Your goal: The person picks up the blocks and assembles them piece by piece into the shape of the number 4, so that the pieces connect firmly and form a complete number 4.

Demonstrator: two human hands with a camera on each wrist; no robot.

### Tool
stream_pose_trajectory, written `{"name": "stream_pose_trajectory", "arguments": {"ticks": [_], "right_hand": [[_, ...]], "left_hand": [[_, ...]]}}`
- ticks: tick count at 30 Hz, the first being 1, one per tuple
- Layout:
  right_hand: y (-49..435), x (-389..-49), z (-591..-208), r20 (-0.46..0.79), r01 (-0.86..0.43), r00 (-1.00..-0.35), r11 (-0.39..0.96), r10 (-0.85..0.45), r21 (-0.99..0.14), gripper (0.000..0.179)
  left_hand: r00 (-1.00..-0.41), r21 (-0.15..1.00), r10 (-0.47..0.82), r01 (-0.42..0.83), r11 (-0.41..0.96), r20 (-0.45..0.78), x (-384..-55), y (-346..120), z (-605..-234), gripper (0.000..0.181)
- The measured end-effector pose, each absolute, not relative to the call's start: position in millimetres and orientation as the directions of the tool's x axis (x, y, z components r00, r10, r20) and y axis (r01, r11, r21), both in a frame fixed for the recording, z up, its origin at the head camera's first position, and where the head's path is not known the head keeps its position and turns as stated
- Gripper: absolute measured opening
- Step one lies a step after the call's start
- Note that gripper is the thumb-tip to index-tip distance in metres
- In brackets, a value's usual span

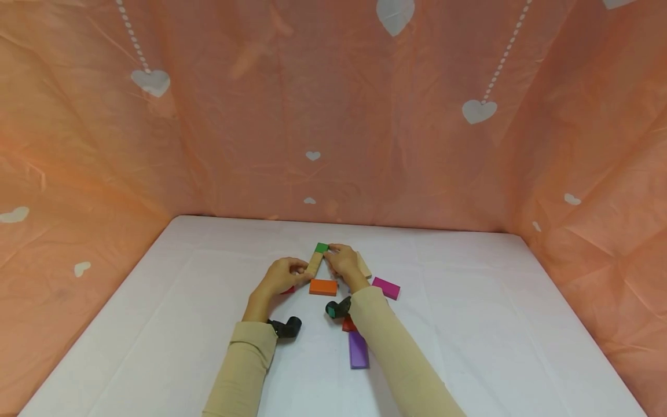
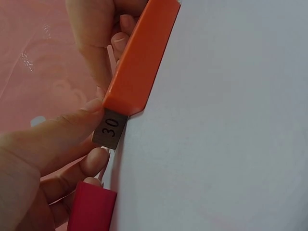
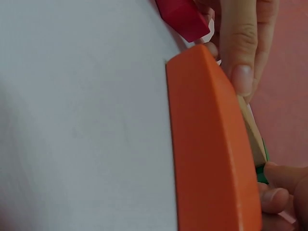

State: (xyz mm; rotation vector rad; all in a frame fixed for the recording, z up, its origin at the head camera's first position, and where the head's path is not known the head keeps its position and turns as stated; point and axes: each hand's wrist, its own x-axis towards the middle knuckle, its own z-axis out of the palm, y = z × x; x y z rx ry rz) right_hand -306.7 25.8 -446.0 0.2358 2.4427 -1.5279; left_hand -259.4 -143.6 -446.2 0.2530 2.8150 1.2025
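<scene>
Pinched at its near end by my left hand (image 1: 283,275) is a plain wooden block (image 1: 315,264); the left wrist view shows the number 30 on its end face (image 2: 110,129). A green block (image 1: 322,247) meets the far end of the wooden one. My right hand (image 1: 344,260) has thumb and finger at the green block's right side, gripping it by the edge. Just in front lies an orange block (image 1: 323,287), which hides part of the wooden block in both wrist views. Beside the left fingers lies a red block (image 2: 92,207), partly covered by that hand in the head view.
A second wooden block (image 1: 364,265) lies behind my right hand, with a magenta block (image 1: 386,288) to its right. Near my right forearm are another red block (image 1: 349,324), partly hidden by the sleeve, and a purple block (image 1: 358,350). Orange cloth (image 1: 333,116) surrounds the white table (image 1: 469,324).
</scene>
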Motion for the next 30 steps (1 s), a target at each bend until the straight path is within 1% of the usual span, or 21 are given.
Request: {"name": "stream_pose_trajectory", "arguments": {"ticks": [11,18,22,26,30], "right_hand": [[28.3,-303.7,-445.3,-0.307,0.279,-0.952,0.411,0.000,-0.868,0.042],[34.5,-300.7,-446.5,-0.258,0.226,-0.965,0.359,-0.043,-0.906,0.043],[38.3,-299.0,-443.9,-0.235,0.200,-0.970,0.338,-0.066,-0.920,0.041],[43.2,-296.0,-439.3,-0.226,0.181,-0.970,0.361,-0.087,-0.915,0.038],[49.2,-292.6,-436.2,-0.197,0.135,-0.972,0.381,-0.128,-0.915,0.036]], "left_hand": [[-0.983,0.709,0.182,0.132,0.693,0.004,-258.8,-142.3,-445.8,0.037],[-0.982,0.723,0.188,0.126,0.679,-0.005,-258.6,-146.6,-447.0,0.037],[-0.983,0.720,0.182,0.151,0.677,0.036,-259.0,-150.0,-445.5,0.033],[-0.978,0.716,0.188,0.192,0.671,0.086,-259.1,-151.7,-444.5,0.027],[-0.977,0.714,0.184,0.205,0.670,0.108,-258.4,-152.4,-443.3,0.025]]}}
